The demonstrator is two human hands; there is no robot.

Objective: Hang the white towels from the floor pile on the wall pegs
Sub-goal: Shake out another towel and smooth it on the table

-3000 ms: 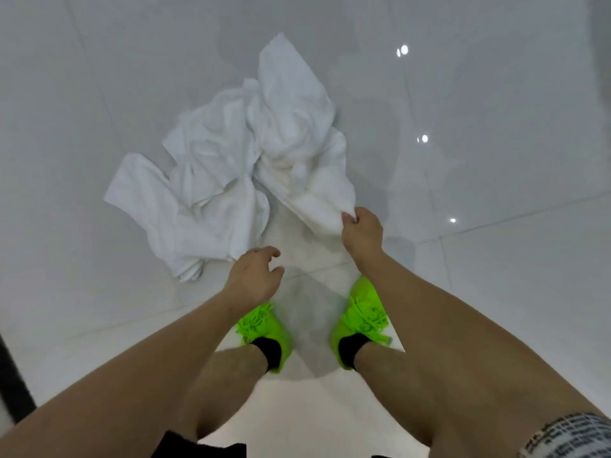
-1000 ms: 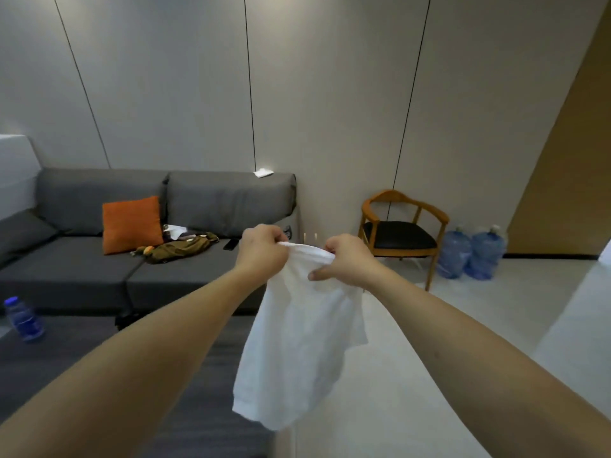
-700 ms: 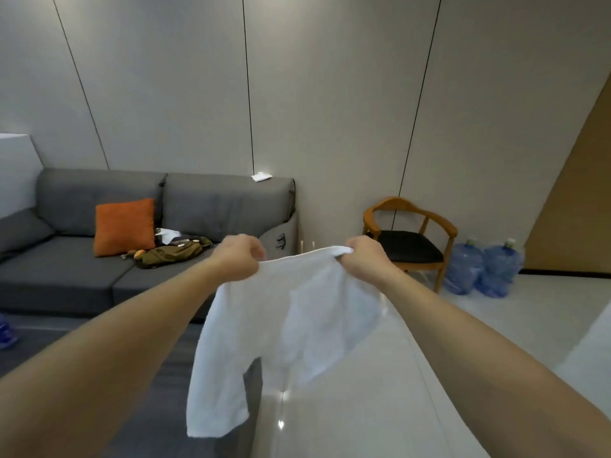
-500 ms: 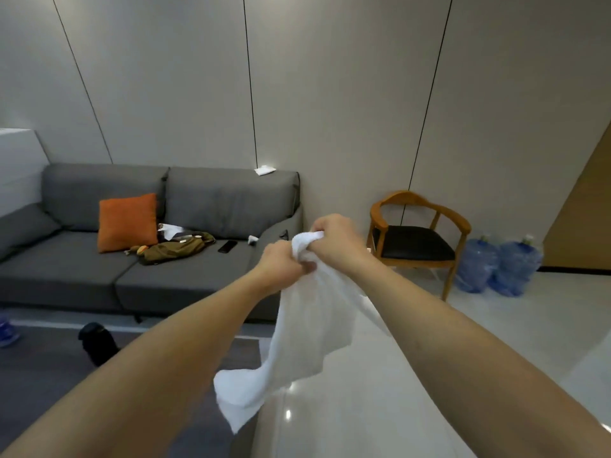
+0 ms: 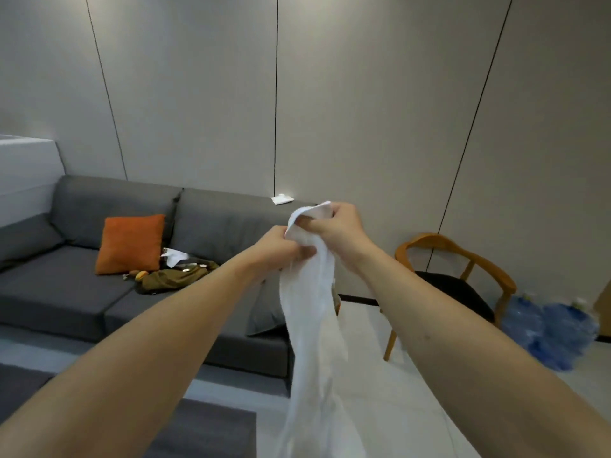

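One white towel point(image 5: 314, 325) hangs bunched in front of me at chest height, its length trailing down past the bottom edge. My right hand point(image 5: 337, 229) grips its top corner, which sticks up above my fingers. My left hand point(image 5: 281, 249) is closed on the towel just below and to the left, almost touching the right hand. The floor pile and the wall pegs are out of view.
A grey sofa point(image 5: 82, 292) with an orange cushion point(image 5: 130, 242) and olive clothing point(image 5: 172, 277) stands ahead on the left. A wooden chair point(image 5: 463, 279) and blue water bottles point(image 5: 552, 332) are to the right. A panelled grey wall point(image 5: 330, 94) lies behind.
The towel came off the floor pile and was spread between both hands. My hands have since come together, gathering it into a narrow bunch, and they have risen a little.
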